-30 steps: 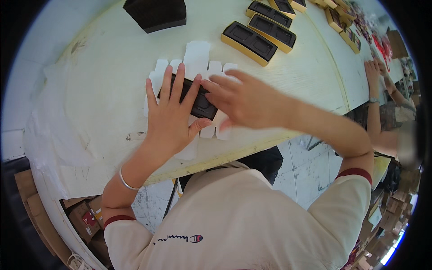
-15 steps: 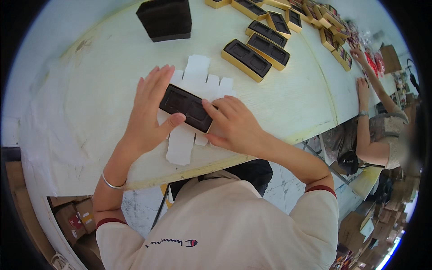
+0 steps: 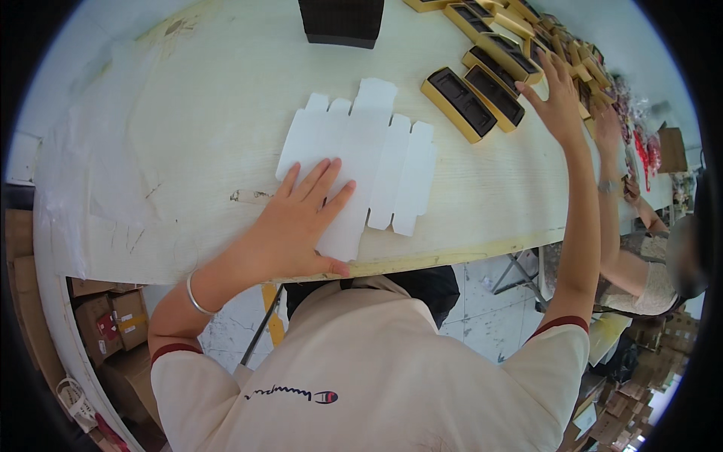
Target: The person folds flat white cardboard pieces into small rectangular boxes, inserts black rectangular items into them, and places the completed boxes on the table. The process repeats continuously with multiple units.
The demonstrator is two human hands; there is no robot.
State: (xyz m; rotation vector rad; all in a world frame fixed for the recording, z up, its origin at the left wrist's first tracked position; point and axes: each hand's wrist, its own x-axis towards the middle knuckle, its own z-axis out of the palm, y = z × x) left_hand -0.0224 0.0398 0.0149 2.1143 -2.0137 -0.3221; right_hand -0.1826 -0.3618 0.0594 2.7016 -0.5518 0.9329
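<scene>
A flat white die-cut box blank (image 3: 376,158) lies on the table in front of me. My left hand (image 3: 297,226) rests on its near left part, fingers spread and holding nothing. My right hand (image 3: 559,105) is stretched out to the far right, its thumb and fingers apart. It is at the near right end of a gold box with a black insert (image 3: 508,54); whether it touches the box I cannot tell. Just nearer lie two more such boxes, an outer one (image 3: 459,105) and one beside it (image 3: 497,96).
A black stack (image 3: 341,22) stands at the far edge of view. More gold boxes (image 3: 576,60) crowd the far right. A co-worker's hand (image 3: 607,129) is close beyond my right arm. Clear plastic sheeting (image 3: 83,166) covers the table's left end. Cardboard cartons (image 3: 128,320) sit below, at left.
The gold box with the black insert has left my hands and the blank; my right hand has swung out to the far right boxes. My left hand has lowered flat onto the blank.
</scene>
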